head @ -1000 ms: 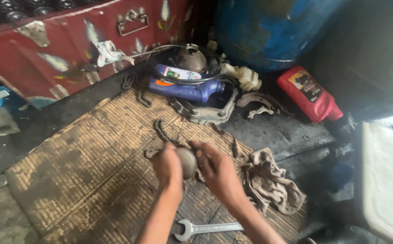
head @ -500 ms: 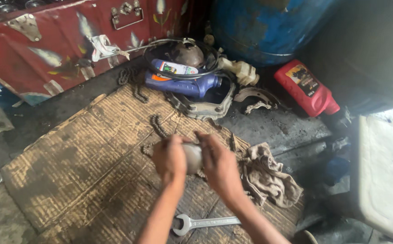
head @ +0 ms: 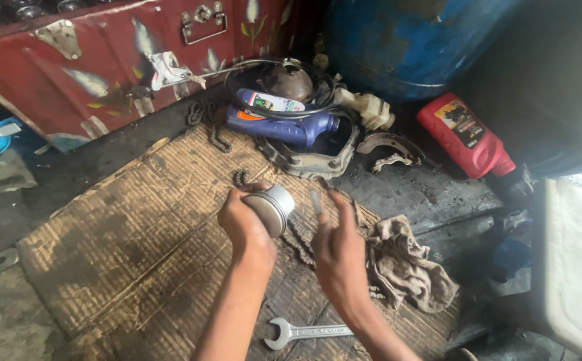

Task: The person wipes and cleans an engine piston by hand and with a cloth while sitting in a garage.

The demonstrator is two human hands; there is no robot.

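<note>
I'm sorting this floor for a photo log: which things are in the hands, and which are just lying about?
In hand:
left hand: round metal part
right hand: thin metal piece

Lying about:
spanner
rag
red bottle
blue bottle
chain

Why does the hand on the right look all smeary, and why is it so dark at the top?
Head view: the right hand is smeared by motion blur, and the small thing at its fingertips is too blurred to name; the left hand and the round metal part it grips look sharper. The light is dim, with deep shadow beside the blue barrel, while the white block at the edge looks washed out.
</note>
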